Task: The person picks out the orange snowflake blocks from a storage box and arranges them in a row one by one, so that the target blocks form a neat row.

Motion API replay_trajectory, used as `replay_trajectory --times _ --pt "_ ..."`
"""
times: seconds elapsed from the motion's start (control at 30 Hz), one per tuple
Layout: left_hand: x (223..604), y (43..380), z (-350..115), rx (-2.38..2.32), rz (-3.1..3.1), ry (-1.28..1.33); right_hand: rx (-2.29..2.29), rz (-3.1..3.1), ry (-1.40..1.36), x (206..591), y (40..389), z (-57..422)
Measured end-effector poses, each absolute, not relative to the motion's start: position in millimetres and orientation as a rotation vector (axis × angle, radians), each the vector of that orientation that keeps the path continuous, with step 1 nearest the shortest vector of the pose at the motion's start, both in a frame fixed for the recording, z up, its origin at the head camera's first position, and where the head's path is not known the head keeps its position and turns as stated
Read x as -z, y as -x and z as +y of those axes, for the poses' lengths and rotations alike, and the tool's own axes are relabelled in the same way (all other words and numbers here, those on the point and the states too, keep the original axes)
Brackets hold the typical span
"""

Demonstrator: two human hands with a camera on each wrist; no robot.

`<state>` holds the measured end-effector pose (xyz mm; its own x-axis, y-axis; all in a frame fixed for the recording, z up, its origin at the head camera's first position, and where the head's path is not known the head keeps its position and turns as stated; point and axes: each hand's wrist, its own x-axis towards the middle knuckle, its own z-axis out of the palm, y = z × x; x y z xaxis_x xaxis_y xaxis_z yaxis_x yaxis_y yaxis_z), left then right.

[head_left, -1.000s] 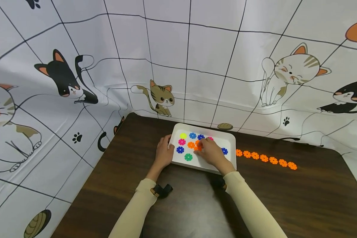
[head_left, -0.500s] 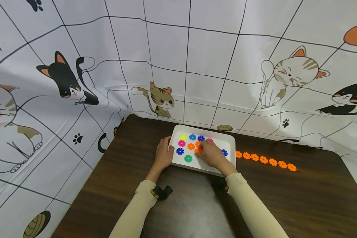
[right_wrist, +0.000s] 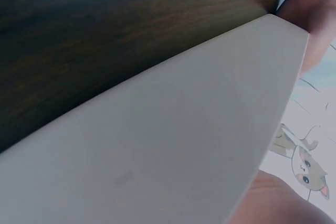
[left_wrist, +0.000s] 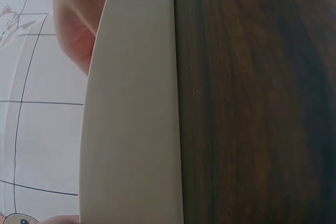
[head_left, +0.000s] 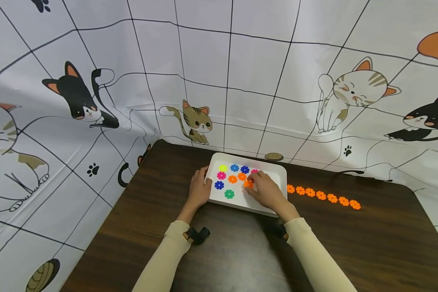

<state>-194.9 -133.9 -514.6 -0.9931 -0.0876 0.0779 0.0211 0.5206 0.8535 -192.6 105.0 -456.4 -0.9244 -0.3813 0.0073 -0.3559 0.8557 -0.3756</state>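
A shallow white tray (head_left: 263, 207) holds several notched plastic discs in different colours. My left hand (head_left: 199, 187) grips the tray's left side, thumb over the rim. Over the right part of the tray, my right hand (head_left: 266, 190) pinches an orange disc (head_left: 248, 184) at its fingertips; the fingers partly hide it. Two more orange discs, one (head_left: 242, 177) closer and one (head_left: 232, 179) farther left, lie beside it. Both wrist views are mostly filled by the tray's outer wall (left_wrist: 131, 103), and the discs are hidden there.
A row of several orange discs (head_left: 321, 195) lies on the dark wooden table (head_left: 350, 243), right of the tray. Inside the tray are also a yellow disc (head_left: 223, 168), a green disc (head_left: 229, 194), pink and blue ones. A cat-print curtain (head_left: 255, 81) hangs behind the table.
My right hand has shifted slightly right, and the orange disc at its fingertips has moved right with it, away from the other two orange discs. The left hand stays on the tray.
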Motion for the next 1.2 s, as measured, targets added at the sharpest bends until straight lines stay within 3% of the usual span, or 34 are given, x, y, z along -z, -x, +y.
replay_trajectory --times 1.2 --pt "510 192 -132 1.513 -2.642 -0.075 0.663 3.11 0.458 446 169 191"
